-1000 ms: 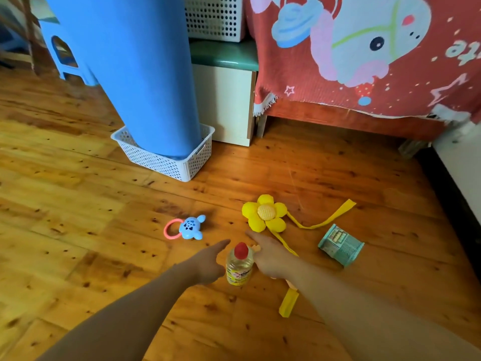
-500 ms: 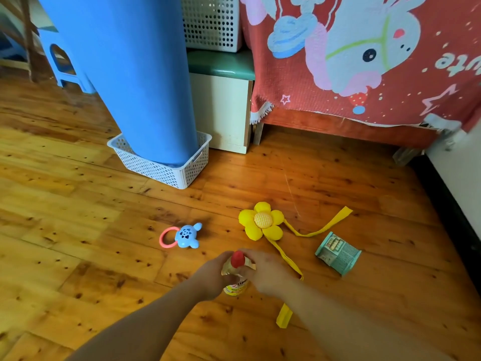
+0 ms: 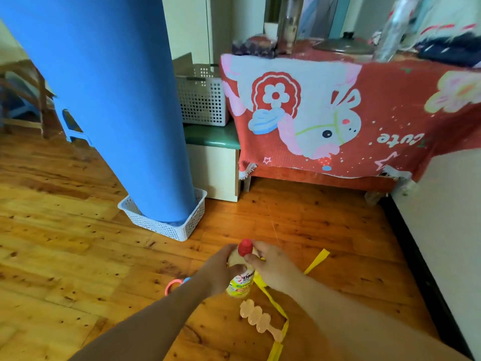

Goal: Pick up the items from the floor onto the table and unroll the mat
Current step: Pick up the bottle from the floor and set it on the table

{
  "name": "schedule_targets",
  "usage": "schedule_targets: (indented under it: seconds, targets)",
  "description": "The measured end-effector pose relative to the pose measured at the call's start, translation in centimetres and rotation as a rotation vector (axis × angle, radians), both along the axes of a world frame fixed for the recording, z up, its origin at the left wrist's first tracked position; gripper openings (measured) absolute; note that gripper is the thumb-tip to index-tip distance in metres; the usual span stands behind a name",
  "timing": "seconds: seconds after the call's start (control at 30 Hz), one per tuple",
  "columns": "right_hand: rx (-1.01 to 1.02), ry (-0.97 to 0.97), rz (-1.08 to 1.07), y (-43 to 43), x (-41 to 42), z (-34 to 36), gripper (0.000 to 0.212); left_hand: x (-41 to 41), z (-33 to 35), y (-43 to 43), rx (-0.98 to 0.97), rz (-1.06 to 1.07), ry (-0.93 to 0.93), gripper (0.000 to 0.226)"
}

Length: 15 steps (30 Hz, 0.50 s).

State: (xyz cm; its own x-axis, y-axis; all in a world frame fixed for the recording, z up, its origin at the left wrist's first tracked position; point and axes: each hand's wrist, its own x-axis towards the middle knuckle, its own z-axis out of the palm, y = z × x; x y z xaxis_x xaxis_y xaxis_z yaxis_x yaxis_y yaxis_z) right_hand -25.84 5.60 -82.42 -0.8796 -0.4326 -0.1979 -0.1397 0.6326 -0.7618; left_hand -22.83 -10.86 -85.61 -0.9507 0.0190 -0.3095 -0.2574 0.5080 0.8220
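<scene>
Both hands gripping bottle, rolled mat in basket

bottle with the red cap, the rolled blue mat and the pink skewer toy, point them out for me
bottle (image 3: 240,281), head view, on its printed label between the hands
rolled blue mat (image 3: 117,100), head view, mid-roll
pink skewer toy (image 3: 256,317), head view, on a middle lobe

this is a room in a home. it has a wood floor, a table under a red bunny cloth, toys and white baskets.
</scene>
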Motion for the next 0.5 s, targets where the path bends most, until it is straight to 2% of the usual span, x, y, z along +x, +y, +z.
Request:
schedule_targets:
  seconds: [0.07,0.1,0.2,0.3,0.43,0.47,0.5]
  targets:
    - [0.014,0.026,0.009,0.3,-0.2,5.2,0.039,-0.7,4.9,0.3,-0.003,-0.029,0.023,0.049]
    - [0.023,0.039,-0.009,0.9,-1.0,9.9,0.040,-1.6,10.0,0.6,-0.027,-0.048,0.039,0.048]
    - [-0.015,0.108,-0.005,1.0,-2.1,15.6,0.036,-3.1,15.6,1.0,-0.055,-0.083,0.090,0.050]
    - [-0.050,0.133,-0.035,2.3,-2.8,27.5,0.034,-4.5,27.5,2.0,-0.091,-0.094,0.114,0.048]
    - [-0.112,0.187,-0.062,3.4,-4.6,39.1,0.040,-6.9,39.5,3.0,-0.073,-0.112,0.186,0.045]
    - [-0.104,0.194,-0.060,3.4,-4.1,40.2,0.042,-6.5,40.9,3.3,-0.085,-0.119,0.184,0.045]
    - [-0.117,0.211,-0.084,4.7,-4.8,46.8,0.043,-7.5,47.8,4.1,-0.101,-0.133,0.217,0.044]
